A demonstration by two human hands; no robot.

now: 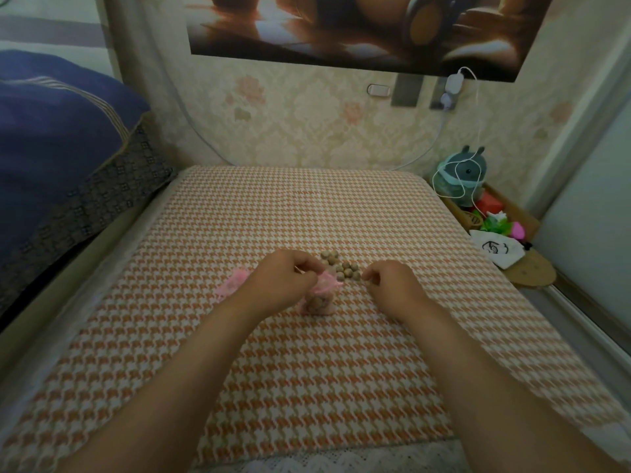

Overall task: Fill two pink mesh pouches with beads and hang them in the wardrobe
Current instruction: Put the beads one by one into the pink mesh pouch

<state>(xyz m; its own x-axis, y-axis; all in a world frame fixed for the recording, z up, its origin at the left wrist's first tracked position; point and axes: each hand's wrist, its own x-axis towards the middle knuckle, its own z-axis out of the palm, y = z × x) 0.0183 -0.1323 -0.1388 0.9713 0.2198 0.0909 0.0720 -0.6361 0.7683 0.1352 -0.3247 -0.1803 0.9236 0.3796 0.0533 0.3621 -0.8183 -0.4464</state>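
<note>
A pink mesh pouch (317, 300) holding brown beads stands on the houndstooth cushion (307, 370), its gathered top puckered. My left hand (290, 278) pinches a drawstring at the pouch's top left. My right hand (392, 285) is curled to the right of the pouch, and its fingertips seem to pinch the other string, too thin to see clearly. A second pink mesh pouch (234, 283) lies flat behind my left wrist, mostly hidden. Several loose wooden beads (343, 269) sit in a cluster between my hands, just beyond the pouch.
A blue quilt (61, 138) lies on the bed to the left. A box at the right holds a grey plush toy (464, 175), a white cable and colourful items. A white drawstring bag (495, 249) rests by a cork mat. The wallpapered wall is behind.
</note>
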